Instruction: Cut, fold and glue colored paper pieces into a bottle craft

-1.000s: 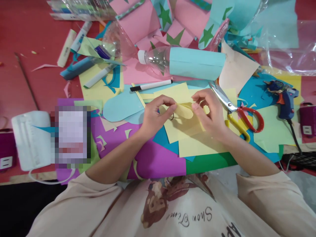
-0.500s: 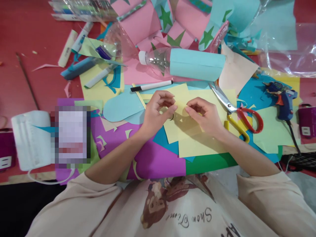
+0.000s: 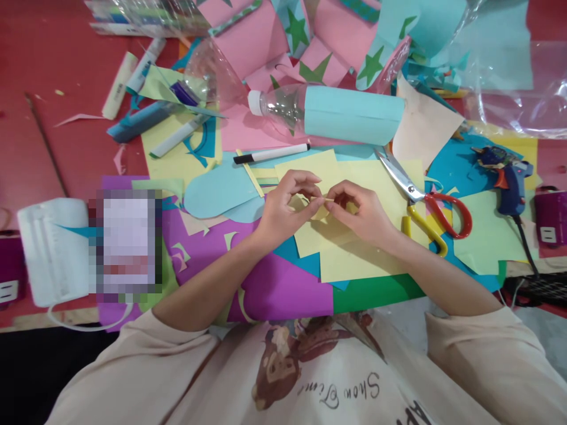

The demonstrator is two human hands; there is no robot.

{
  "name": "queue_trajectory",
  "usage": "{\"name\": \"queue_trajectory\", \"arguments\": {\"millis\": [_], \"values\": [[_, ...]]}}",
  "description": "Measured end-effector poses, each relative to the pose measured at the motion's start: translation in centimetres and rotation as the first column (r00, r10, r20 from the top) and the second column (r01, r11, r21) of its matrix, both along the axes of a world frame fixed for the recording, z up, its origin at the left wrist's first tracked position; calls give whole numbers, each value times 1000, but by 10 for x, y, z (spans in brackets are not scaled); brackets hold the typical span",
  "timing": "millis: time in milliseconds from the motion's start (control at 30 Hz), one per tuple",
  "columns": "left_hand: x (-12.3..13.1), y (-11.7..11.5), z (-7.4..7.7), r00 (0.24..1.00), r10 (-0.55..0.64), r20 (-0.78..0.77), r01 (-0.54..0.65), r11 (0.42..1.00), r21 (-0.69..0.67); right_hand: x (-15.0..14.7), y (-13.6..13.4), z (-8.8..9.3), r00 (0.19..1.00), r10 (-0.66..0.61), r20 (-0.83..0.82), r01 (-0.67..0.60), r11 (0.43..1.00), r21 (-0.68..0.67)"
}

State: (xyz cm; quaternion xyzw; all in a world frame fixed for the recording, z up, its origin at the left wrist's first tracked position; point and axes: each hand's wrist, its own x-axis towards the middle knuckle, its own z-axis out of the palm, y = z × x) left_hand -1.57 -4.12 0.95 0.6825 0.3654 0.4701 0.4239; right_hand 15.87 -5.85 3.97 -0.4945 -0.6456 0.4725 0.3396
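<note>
My left hand [image 3: 283,209] and my right hand [image 3: 361,212] meet over a stack of yellow paper sheets [image 3: 354,248]. Both pinch a small yellow paper cutout [image 3: 319,201] between their fingertips; the cutout is folded or seen nearly edge-on, so little of it shows. Just beyond my hands lies a black-capped white marker [image 3: 271,153]. Red and yellow scissors [image 3: 425,200] lie open to the right of my right hand.
A plastic bottle wrapped in light blue paper [image 3: 336,112] lies behind the marker. A blue glue gun [image 3: 509,174] rests at far right with its cord. Pink, blue, purple and green sheets cover the red table [image 3: 53,147]. A white face mask [image 3: 53,248] lies at left, and pens lie at upper left.
My hands have drawn closer together. The yellow cutout, earlier seen flat and rounded, is now pressed narrow between the fingertips.
</note>
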Motion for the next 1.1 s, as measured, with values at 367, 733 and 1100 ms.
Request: {"name": "queue_trajectory", "arguments": {"millis": [367, 733, 1100], "values": [[-1, 1, 9, 992, 43, -117, -36, 998, 59, 2, 3, -2, 1000, 4, -21, 1, 976, 217], [-1, 2, 9, 995, 30, -92, -12, 982, 191, 3, 4, -11, 996, 62, 66, -80, 944, 319], [-1, 2, 8, 986, 50, -159, -5, 962, 273, 3, 4, -12, 995, 42, 93, -69, 948, 310]]}}
